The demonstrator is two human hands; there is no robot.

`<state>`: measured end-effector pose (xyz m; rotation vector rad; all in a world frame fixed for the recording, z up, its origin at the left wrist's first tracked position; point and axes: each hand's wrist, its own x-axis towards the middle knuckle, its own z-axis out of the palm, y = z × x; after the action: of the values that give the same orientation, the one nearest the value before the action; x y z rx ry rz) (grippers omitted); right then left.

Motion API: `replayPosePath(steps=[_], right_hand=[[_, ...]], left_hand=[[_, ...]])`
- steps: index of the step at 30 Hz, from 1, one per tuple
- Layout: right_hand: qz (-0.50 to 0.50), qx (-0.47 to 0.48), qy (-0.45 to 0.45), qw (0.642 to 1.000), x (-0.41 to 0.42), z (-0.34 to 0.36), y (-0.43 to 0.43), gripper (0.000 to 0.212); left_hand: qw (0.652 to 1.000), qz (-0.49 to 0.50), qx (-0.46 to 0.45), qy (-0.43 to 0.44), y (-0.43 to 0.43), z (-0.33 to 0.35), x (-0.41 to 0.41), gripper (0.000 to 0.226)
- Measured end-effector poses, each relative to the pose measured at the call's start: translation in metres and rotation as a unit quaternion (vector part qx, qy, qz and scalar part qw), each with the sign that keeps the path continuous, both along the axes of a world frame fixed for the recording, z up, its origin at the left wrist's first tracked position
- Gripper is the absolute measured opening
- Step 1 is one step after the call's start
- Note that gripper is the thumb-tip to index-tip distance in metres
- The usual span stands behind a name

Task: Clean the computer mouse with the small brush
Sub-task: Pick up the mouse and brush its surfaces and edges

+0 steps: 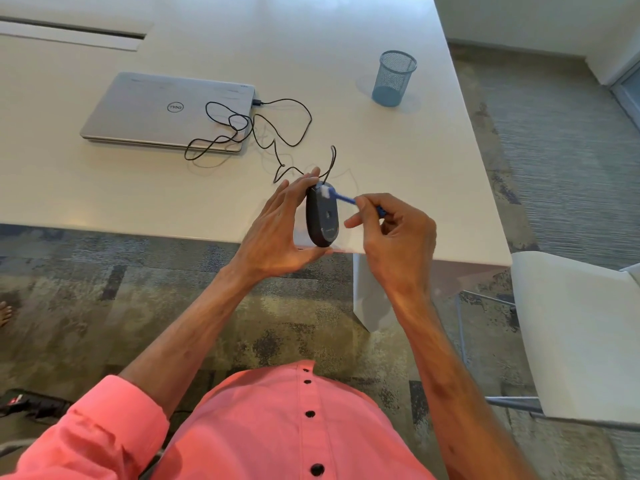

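Shirt: pink, buttoned, nearest the camera, both forearms reaching out from it. Left hand: grips the mouse, long fingers laid along its far side, thumb hooked under its rear end. Mouse: dark, corded, held in the air over the table's near edge, turned so that its underside faces the right hand. Right hand: fingers curled, thumb and forefinger pinching the blue handle of the brush; the other fingers are loosely bent. Brush: small, with white bristles resting on the front end of the mouse underside, close to where the cable leaves it. Step in hand, as judged: sweeping the underside. Advice: short, light strokes outward from the seams and the sensor recess; steady the mouse with the left grip; tilt it so that dust falls clear; leave the cable slack. Table: white, under both hands. Cable: black, looping back across the table to the laptop, which is silver, shut, and plugged at its right side. Cup: blue mesh, farther back, well apart. Chair: white, at the right.
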<state>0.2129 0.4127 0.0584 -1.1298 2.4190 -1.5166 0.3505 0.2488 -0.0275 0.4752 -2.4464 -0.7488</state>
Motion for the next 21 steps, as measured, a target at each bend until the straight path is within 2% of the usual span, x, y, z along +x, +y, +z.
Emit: replayPosePath(steps=[2, 5, 15, 18, 21], right_hand=[[-0.04, 0.03, 0.012, 0.999, -0.006, -0.002, -0.003, 0.017], [-0.046, 0.07, 0.012, 0.996, -0.009, -0.007, -0.008, 0.019], [0.09, 0.027, -0.042, 0.995, -0.009, 0.0, -0.005, 0.015], [0.048, 0.007, -0.056, 0.997, -0.014, -0.001, -0.004, 0.016], [-0.006, 0.032, -0.044, 0.998, -0.017, -0.004, -0.005, 0.017]], left_hand=[[1.0, -0.002, 0.004, 0.0, 0.0, 0.001, 0.001, 0.123], [1.0, -0.004, 0.002, 0.005, 0.001, 0.002, 0.002, 0.12], [1.0, 0.002, 0.002, -0.006, 0.0, -0.001, 0.005, 0.122], [1.0, 0.003, 0.002, -0.009, -0.001, -0.003, 0.006, 0.125], [1.0, -0.001, 0.006, -0.013, 0.0, -0.003, 0.004, 0.125]])
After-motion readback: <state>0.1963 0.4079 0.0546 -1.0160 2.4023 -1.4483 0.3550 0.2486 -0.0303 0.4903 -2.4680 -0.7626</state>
